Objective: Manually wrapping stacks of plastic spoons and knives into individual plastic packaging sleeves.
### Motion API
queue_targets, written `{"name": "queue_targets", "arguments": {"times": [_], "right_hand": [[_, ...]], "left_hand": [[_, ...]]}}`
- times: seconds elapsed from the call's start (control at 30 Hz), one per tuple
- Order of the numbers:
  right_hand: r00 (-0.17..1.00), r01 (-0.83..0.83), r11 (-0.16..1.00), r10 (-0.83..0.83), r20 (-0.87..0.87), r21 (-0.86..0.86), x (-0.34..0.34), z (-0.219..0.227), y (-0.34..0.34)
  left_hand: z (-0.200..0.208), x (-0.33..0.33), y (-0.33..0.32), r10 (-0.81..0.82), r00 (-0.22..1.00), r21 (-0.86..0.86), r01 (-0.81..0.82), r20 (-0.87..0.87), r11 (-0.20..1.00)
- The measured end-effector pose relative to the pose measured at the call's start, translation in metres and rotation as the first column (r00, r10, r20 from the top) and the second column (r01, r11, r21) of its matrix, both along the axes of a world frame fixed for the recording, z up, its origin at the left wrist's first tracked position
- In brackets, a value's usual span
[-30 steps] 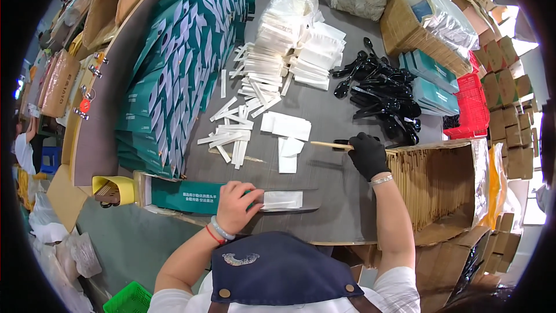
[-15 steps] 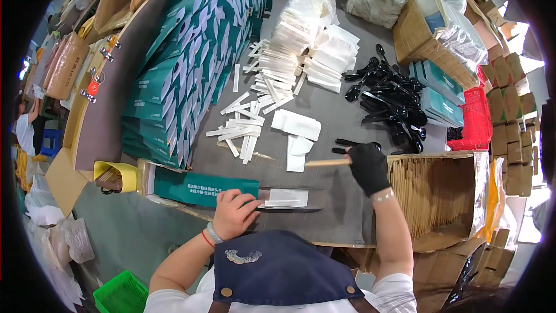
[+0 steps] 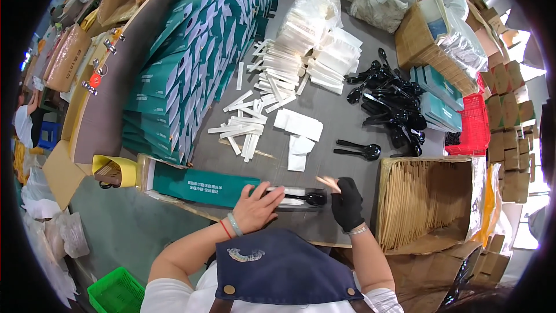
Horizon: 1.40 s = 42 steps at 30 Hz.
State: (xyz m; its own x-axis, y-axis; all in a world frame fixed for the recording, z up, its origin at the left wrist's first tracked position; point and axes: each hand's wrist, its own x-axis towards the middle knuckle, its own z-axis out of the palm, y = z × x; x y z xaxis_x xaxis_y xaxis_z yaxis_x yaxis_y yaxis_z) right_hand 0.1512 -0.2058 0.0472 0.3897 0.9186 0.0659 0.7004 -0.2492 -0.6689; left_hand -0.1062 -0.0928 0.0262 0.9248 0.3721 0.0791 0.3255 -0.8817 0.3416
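A long green printed sleeve [image 3: 202, 187] lies along the front edge of the table, its end toward the right. My left hand [image 3: 255, 207] rests over that end, fingers spread. From under them a black plastic spoon [image 3: 314, 198] sticks out to the right, on top of a white paper packet [image 3: 294, 202]. My right hand [image 3: 348, 204], in a black fingerless glove, is just beyond the spoon's bowl. Its bare fingertips are stretched out and blurred, and I make out nothing held in them. Two more black spoons [image 3: 365, 150] lie farther back.
Stacked green sleeves [image 3: 179, 75] fill the left side. White paper packets [image 3: 298, 120] and narrow white strips [image 3: 246, 130] lie mid-table, with a heap of black spoons [image 3: 394, 101] to their right. A carton of wooden sticks [image 3: 425, 203] stands at right. A yellow holder [image 3: 124, 172] hangs at left.
My right hand has come nearer and leftward; the wooden stick it held no longer shows. A black spoon now lies on the white packet. My left hand has shifted right along the sleeve.
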Motion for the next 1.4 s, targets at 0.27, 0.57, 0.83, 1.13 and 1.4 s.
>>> {"name": "queue_targets", "arguments": {"times": [0.27,0.57,0.83,1.13,1.4], "right_hand": [[0.909,-0.314,0.888,0.384,0.164,-0.335,-0.008,0.014,-0.006],[0.876,-0.47,0.873,0.479,0.049,-0.132,-0.052,-0.022,0.025],[0.983,-0.107,0.963,0.065,-0.171,-0.249,-0.033,-0.034,0.004],[0.948,-0.281,0.958,0.268,0.171,0.056,-0.047,0.007,0.03],[0.961,-0.145,0.981,0.109,0.255,0.127,-0.03,0.062,0.022]], "left_hand": [[0.017,-0.024,0.018,0.209,0.977,-0.068,-0.206,0.037,0.976],[0.009,-0.005,0.024,0.126,0.98,-0.159,-0.102,0.153,0.982],[0.017,0.012,0.029,0.075,0.996,-0.164,-0.067,0.041,0.984],[0.023,0.021,0.033,-0.012,0.998,-0.033,0.01,-0.069,0.999],[0.16,0.009,0.097,-0.204,0.968,0.051,0.213,-0.143,0.976]]}}
